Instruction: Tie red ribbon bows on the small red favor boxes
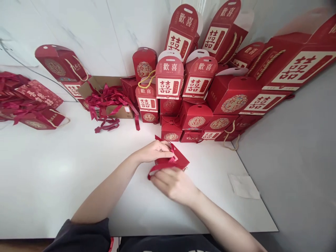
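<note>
Red box (183,161) lies on the surface (65,164), right of my left hand (157,151), which pinches ribbon (172,159) over it, and just beyond my right hand (172,182), gripping a ribbon loop (150,173); long axis I cannot tell.

- The small box (184,162) on the table (65,164) was plain deep red on its visible faces; the ribbon (159,168) there was crimson.
- The stacked boxes (199,111) were red, some with cream panels (169,87) bearing red characters, others with ornate gold medallions (196,121).
- Rope handles (232,49) showed twisted cream-gold strands.
- The carton (119,112) was brown, its ribbon heap (112,99) crimson.
- Pale grey veins marbled the white wall (126,21).
- The table was white, the side panel (296,150) grey, the sleeve (86,234) near-black.
</note>
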The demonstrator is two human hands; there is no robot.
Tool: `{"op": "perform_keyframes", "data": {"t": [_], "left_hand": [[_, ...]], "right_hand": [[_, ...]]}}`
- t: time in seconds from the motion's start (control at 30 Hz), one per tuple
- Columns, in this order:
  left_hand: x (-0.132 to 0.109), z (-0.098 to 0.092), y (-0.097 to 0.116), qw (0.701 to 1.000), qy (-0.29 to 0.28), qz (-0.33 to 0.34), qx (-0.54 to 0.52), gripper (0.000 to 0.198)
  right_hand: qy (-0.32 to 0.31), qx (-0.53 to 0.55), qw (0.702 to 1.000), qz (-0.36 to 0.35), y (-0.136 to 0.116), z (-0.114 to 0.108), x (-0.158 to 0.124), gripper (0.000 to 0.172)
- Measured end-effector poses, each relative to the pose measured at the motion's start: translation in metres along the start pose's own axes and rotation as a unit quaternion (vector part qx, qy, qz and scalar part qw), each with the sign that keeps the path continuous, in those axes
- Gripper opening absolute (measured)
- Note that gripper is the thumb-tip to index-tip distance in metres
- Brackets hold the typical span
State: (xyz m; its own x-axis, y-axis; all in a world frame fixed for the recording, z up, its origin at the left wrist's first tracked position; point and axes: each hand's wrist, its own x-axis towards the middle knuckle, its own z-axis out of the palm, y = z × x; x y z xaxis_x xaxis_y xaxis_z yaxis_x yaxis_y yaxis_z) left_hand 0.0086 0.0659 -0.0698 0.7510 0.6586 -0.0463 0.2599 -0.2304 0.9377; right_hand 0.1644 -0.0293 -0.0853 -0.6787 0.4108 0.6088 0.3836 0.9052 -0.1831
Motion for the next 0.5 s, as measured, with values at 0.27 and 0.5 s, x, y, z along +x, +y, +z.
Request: {"op": "perform_keyframes", "data": {"t": [0.27, 0.5], "left_hand": [[-0.003, 0.008, 0.006, 0.999, 0.024, -0.011, 0.032, 0.023], [-0.002, 0.010, -0.002, 0.999, 0.043, 0.004, 0.008, 0.018]], "right_hand": [[-0.115, -0.133, 0.983, -0.056, -0.013, 0.038, 0.010, 0.022], [-0.017, 0.138, 0.990, 0.022, 0.016, -0.022, 0.011, 0.019]]}}
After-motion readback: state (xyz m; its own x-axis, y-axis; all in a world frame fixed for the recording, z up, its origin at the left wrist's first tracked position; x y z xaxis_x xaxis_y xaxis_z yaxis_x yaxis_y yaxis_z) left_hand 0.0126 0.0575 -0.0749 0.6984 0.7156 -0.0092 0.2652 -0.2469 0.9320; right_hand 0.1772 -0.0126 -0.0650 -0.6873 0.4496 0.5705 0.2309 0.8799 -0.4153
